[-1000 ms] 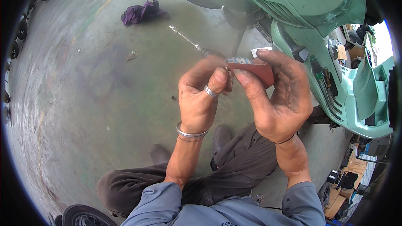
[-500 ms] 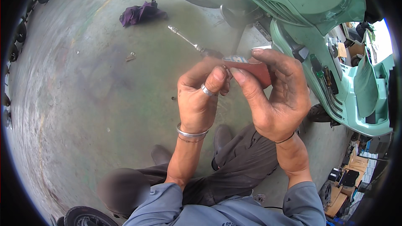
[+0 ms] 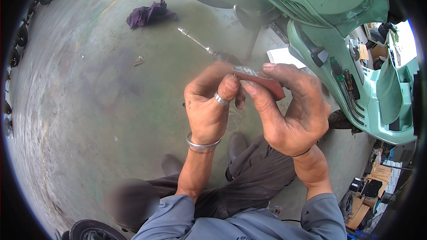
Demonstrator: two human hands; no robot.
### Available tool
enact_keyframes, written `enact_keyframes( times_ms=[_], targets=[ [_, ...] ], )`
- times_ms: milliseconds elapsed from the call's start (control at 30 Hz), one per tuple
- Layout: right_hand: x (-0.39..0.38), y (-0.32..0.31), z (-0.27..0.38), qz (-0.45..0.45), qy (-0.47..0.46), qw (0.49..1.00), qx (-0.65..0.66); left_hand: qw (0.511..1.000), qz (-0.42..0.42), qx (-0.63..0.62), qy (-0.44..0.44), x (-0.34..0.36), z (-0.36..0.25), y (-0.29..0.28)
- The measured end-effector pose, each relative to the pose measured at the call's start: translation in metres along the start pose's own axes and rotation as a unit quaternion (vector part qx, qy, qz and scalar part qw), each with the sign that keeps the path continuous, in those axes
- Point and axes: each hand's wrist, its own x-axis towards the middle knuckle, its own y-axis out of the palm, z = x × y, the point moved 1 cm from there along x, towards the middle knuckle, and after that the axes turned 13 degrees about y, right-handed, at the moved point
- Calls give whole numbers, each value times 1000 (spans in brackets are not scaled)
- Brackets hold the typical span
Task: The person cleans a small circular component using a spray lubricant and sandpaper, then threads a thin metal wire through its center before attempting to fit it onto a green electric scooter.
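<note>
In front of me, my right hand (image 3: 296, 106) pinches a reddish-brown piece of sandpaper (image 3: 270, 87) between thumb and fingers. Its upper face shows a blue and white print. My left hand (image 3: 209, 106), with a ring and a metal bangle, is closed close against the sandpaper's left end. Between its thumb and forefinger is something small with a dark tip, mostly hidden; I cannot make out what it is. The thumbs of both hands almost meet at that end.
A long metal socket tool (image 3: 195, 40) lies on the floor beyond my hands, near a purple cloth (image 3: 151, 14). The green scooter (image 3: 311, 4) stands at the right, with screwdrivers (image 3: 342, 78) on its footboard. Beside it lies a white flat object (image 3: 284, 57). A wheel (image 3: 95, 231) is at lower left.
The sandpaper has tilted, so less of its reddish face shows. My left hand has shifted slightly left. More of the white flat object shows behind my right hand, which has dropped a little.
</note>
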Motion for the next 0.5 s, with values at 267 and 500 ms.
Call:
enact_keyframes(
  times_ms=[267, 500],
  targets=[
    [2, -6, 3, 5, 26, 1000, -3, 997, 28, 64, 32, 2, -2, 3],
    [-1, -3, -4, 3, -35, 999, -19, 997, 8, 78, 14, 0, -2, 7]
  ],
)
